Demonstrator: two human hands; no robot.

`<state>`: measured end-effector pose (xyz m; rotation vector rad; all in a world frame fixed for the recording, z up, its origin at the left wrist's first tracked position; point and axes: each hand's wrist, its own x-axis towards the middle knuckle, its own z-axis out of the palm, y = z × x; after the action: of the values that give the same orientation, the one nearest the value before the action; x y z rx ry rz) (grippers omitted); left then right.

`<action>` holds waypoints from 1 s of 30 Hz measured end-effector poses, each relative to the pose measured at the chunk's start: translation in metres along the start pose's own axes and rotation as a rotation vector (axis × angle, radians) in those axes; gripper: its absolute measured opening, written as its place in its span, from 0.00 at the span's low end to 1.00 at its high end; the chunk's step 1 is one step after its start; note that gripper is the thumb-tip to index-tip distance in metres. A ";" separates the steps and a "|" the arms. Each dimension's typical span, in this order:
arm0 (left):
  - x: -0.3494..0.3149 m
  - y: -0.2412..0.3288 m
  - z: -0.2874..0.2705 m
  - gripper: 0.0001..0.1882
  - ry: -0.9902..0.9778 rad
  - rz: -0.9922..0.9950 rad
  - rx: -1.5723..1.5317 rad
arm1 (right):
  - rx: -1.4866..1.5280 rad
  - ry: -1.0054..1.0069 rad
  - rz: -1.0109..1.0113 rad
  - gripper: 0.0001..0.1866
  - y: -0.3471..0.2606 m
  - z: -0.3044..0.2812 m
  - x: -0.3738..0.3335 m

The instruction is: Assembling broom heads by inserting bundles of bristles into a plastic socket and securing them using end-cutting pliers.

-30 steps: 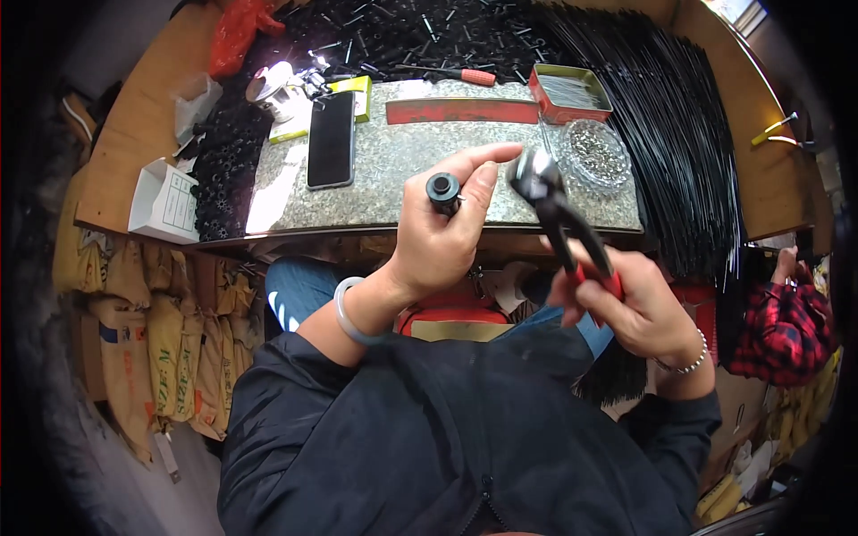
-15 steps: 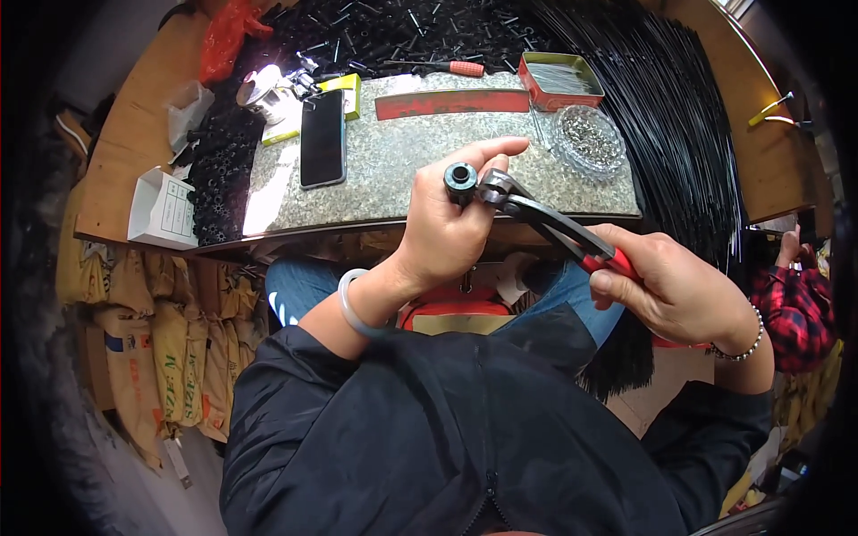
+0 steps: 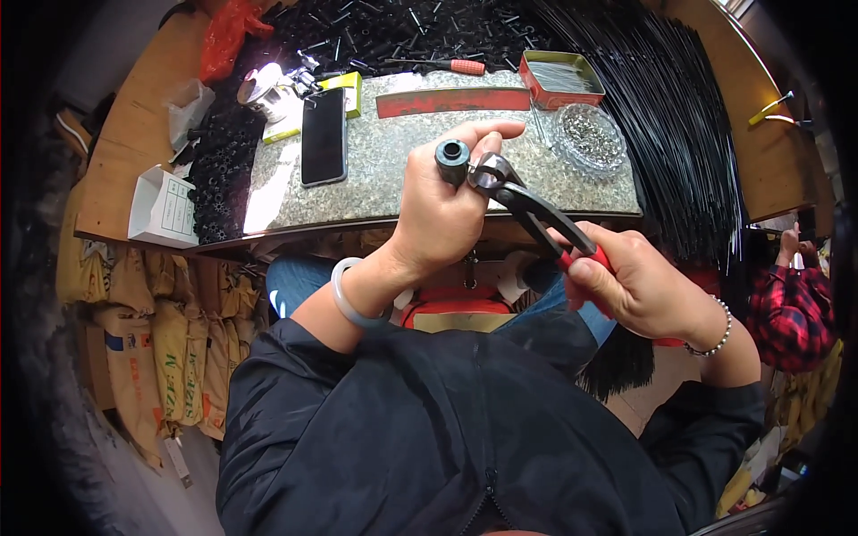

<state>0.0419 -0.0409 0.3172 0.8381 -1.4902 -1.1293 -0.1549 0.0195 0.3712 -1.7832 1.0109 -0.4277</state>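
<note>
My left hand (image 3: pixel 440 213), closed above the near edge of the stone slab, grips a short black tube (image 3: pixel 452 163). The tube's round hollow end faces up, and its lower part is hidden in my fist. Wrapped around the red grips of steel end-cutting pincers (image 3: pixel 534 213) is my right hand (image 3: pixel 642 275). The rounded jaws sit right beside the tube, by my left thumb. Whether they bite on anything is too small to tell. My left index finger points out to the right.
On the granite slab (image 3: pixel 393 192) lie a black phone (image 3: pixel 323 138) and a red strip (image 3: pixel 451 104). A glass dish of small metal parts (image 3: pixel 588 141) and a red tin (image 3: pixel 561 82) stand right. Long black rods (image 3: pixel 666 116) cover the table's right side. Another person (image 3: pixel 791 313) sits far right.
Both hands have shifted slightly left. The pincers' jaws have turned and their handles sit closer to my left hand, while the tube's top has tilted a little.
</note>
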 end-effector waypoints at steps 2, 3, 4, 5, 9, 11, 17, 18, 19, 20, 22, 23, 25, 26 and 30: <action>0.000 -0.001 -0.001 0.14 0.003 0.006 -0.012 | 0.004 -0.024 0.137 0.15 -0.007 -0.002 0.002; 0.001 0.000 -0.001 0.13 -0.002 0.001 0.003 | 0.001 -0.023 0.134 0.15 -0.010 -0.004 0.001; 0.001 0.000 -0.002 0.13 -0.008 -0.003 0.019 | -0.100 -0.014 0.138 0.14 -0.014 -0.007 -0.001; 0.001 0.001 -0.003 0.13 -0.008 0.001 0.020 | -0.201 -0.006 0.143 0.13 -0.018 -0.010 -0.002; 0.001 0.005 -0.003 0.13 -0.091 0.034 0.123 | -0.206 -0.022 0.269 0.16 -0.039 -0.016 -0.005; 0.002 0.012 -0.002 0.11 -0.097 0.031 0.154 | -0.316 0.015 0.227 0.12 -0.042 -0.017 -0.007; 0.011 0.026 -0.010 0.12 0.041 0.035 0.128 | -0.276 0.150 0.057 0.11 -0.013 -0.010 -0.003; 0.014 0.029 -0.014 0.13 0.050 -0.008 0.076 | -0.212 0.232 -0.005 0.13 0.008 -0.007 0.000; 0.016 0.033 -0.018 0.14 0.019 -0.032 -0.003 | -0.332 0.316 -0.050 0.15 0.035 -0.004 0.003; 0.015 0.035 -0.018 0.14 -0.020 -0.061 -0.017 | -0.453 0.403 -0.086 0.18 0.062 0.000 0.006; 0.003 0.031 -0.011 0.14 -0.057 -0.070 0.001 | -0.683 0.467 0.096 0.20 0.101 0.011 0.016; -0.004 0.031 -0.007 0.10 -0.022 -0.077 0.004 | -0.772 0.491 0.157 0.21 0.112 0.016 0.021; -0.013 0.031 -0.006 0.11 -0.029 -0.079 -0.010 | -0.975 0.564 0.185 0.22 0.129 0.023 0.031; -0.019 0.029 -0.005 0.12 -0.015 -0.054 -0.037 | -1.088 0.598 0.189 0.22 0.134 0.026 0.036; -0.080 -0.055 -0.002 0.24 -0.140 0.040 0.095 | -1.145 0.642 0.136 0.22 0.125 0.032 0.035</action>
<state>0.0585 0.0156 0.2400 0.8030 -1.6805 -1.1133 -0.1677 -0.0078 0.2409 -2.6039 2.0983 -0.3576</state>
